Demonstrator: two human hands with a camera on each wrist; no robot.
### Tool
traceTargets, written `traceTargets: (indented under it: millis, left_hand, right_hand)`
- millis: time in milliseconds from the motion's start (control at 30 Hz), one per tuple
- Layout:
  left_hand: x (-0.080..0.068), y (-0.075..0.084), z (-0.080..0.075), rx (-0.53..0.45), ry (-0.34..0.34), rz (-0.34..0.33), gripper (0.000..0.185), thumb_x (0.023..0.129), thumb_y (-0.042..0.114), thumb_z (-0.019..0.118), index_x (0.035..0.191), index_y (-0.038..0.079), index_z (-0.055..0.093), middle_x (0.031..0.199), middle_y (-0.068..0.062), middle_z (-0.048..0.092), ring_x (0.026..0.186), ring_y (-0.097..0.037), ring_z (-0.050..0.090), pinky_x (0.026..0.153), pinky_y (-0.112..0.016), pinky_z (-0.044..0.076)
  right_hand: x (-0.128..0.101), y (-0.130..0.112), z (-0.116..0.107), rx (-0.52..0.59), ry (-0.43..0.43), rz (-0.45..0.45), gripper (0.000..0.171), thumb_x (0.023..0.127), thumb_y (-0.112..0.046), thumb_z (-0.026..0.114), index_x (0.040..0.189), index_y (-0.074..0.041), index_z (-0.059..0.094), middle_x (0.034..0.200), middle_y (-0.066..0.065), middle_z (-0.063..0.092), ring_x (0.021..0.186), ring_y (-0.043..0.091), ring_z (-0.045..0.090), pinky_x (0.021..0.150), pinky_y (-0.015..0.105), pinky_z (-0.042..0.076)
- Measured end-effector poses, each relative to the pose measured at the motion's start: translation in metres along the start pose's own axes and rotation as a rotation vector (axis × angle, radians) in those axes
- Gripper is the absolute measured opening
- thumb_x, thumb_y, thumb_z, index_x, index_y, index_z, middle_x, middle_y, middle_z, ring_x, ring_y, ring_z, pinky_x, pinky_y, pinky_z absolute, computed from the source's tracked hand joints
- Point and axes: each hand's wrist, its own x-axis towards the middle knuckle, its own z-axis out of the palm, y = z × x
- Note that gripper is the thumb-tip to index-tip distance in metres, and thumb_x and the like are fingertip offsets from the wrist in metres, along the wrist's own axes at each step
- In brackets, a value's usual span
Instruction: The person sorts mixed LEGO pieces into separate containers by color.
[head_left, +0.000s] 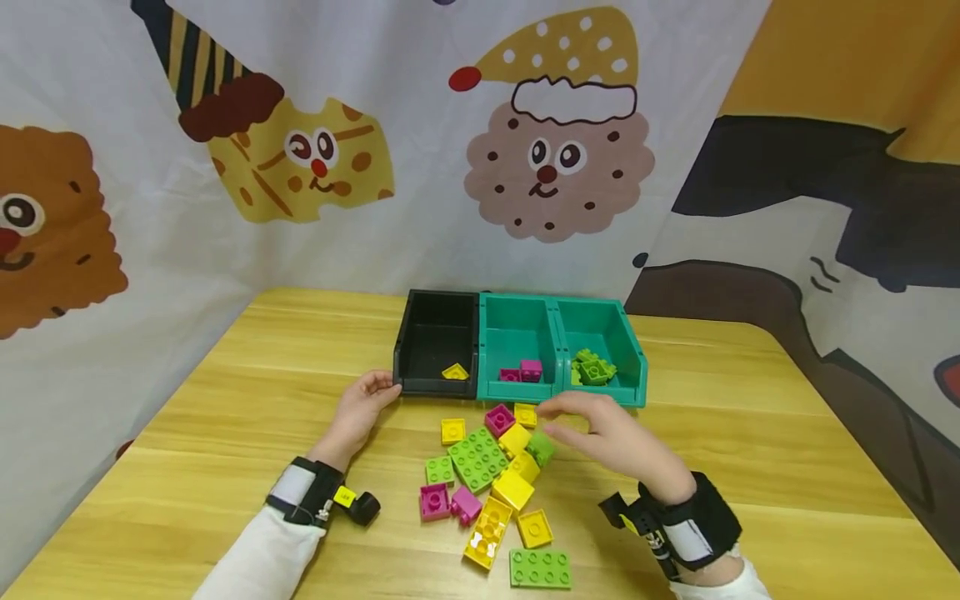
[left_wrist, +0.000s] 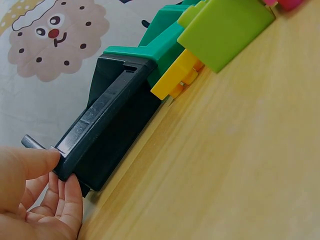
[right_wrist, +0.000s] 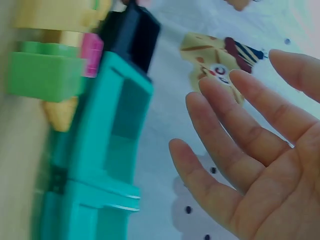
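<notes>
1. Touching the black bin [head_left: 438, 342] at its near left corner, the left hand [head_left: 360, 412] has its fingers lightly curled there.
2. Right hand [head_left: 607, 433] hovers over the loose bricks [head_left: 487, 467] on the desk [head_left: 225, 433], fingers relaxed, holding nothing.

Three bins stand at the far side: one black bin [head_left: 438, 342] and two teal bins [head_left: 517, 346]. About fourteen loose bricks [head_left: 495, 475] lie near them.
</notes>
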Motion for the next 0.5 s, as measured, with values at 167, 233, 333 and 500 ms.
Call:
traceTargets:
  millis: [167,233,333,500]
  left_hand:
    - [0.000,0.000,0.001,-0.004,-0.003,0.006,0.024,0.092,0.006,0.058,0.113,-0.005,0.052,0.096,-0.001,0.053,0.089,-0.009,0.048,0.075,-0.017,0.044]
    - [0.000,0.000,0.002,-0.002,-0.006,0.011,0.024,0.092,0.005,0.058,0.113,-0.006,0.052,0.096,-0.001,0.053,0.089,-0.009,0.048,0.075,-0.017,0.044]
    - [0.001,-0.001,0.002,0.004,-0.008,0.015,0.023,0.092,0.005,0.058,0.112,-0.006,0.052,0.096,-0.002,0.053,0.089,-0.009,0.048,0.075,-0.016,0.044]
    - [0.001,-0.002,0.002,-0.001,-0.002,0.018,0.023,0.092,0.003,0.057,0.112,-0.007,0.052,0.094,-0.001,0.054,0.089,-0.008,0.049,0.074,-0.016,0.044]
  right_hand:
    - [-0.007,0.009,0.004,-0.057,-0.045,0.026,0.035,0.090,-0.023,0.065,0.121,-0.009,0.060,0.118,0.006,0.063,0.109,0.024,0.058,0.091,0.043,0.050]
    - [-0.011,0.013,0.002,-0.089,-0.052,0.047,0.047,0.084,-0.021,0.072,0.127,-0.007,0.057,0.125,0.010,0.060,0.115,0.030,0.055,0.094,0.049,0.047]
    - [-0.018,0.016,-0.005,-0.129,-0.064,0.094,0.065,0.076,-0.018,0.079,0.133,-0.006,0.050,0.133,0.017,0.052,0.121,0.038,0.049,0.096,0.055,0.043]
    - [-0.019,0.015,-0.004,-0.165,-0.103,0.151,0.071,0.074,-0.013,0.080,0.136,-0.007,0.047,0.140,0.020,0.044,0.126,0.041,0.043,0.097,0.055,0.043]
